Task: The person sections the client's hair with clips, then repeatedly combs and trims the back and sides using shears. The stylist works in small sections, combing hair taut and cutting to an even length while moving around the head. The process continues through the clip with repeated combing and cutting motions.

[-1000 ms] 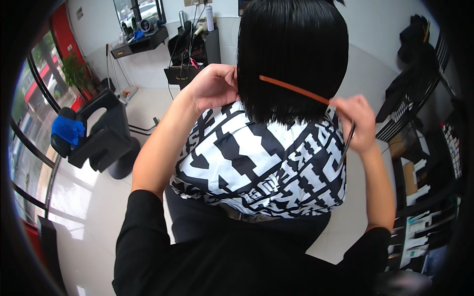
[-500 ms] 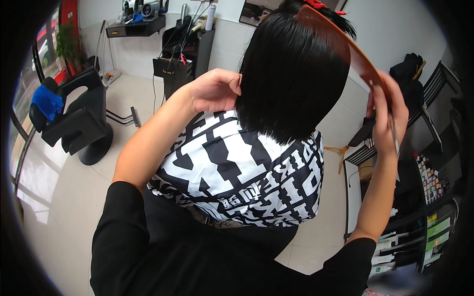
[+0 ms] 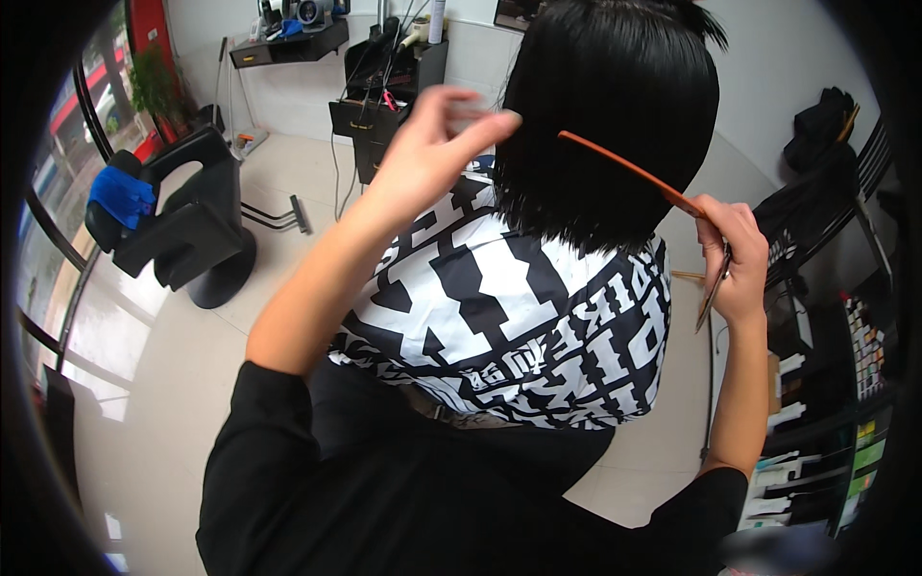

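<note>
Right grip [image 3: 735, 254] clasps slim orange comb [image 3: 624, 165] and metal scissors [image 3: 711, 296]; left grip [image 3: 488, 117] gapes, empty, near glossy straight black hair [image 3: 615, 91].

Glossy straight black hair [image 3: 615, 86] hangs over a smooth black-and-white cloth cape [image 3: 499, 298]; above the cape, a slim orange plastic-looking comb [image 3: 624, 164]; left of the cape, shiny pale floor tiles [image 3: 182, 384] reflect light.

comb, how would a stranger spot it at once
Find the patterned cape, then the black hair above it. Across that hair slants the comb, one end in the right hand. It is orange, unlike the hair or the metal tool in that hand.
</note>
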Tool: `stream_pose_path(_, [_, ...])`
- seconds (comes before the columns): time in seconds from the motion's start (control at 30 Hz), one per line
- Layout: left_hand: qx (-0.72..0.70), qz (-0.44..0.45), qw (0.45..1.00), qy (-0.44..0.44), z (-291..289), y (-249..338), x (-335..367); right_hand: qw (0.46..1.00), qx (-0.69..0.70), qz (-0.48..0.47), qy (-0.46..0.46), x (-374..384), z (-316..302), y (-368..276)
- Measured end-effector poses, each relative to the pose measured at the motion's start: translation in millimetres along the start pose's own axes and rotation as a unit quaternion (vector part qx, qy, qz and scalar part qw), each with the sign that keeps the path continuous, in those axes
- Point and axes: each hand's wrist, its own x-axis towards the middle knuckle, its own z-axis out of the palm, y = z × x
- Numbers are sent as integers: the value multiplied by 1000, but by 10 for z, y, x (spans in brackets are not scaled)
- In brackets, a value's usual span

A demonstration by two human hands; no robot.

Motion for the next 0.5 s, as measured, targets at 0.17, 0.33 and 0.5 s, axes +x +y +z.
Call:
stream_pose_path(0.17, [30,137,990,-1,132,404,-297,996,-27,-83,4,-223,209,88])
stream_pose_path(0.33, [-35,-80,991,-100,252,580,-145,989,-60,-137,21,-492,336,76])
stream_pose_path(0.5, [-59,-165,968,-180,326,591,-168,985,69,-160,-12,-671,163,109])
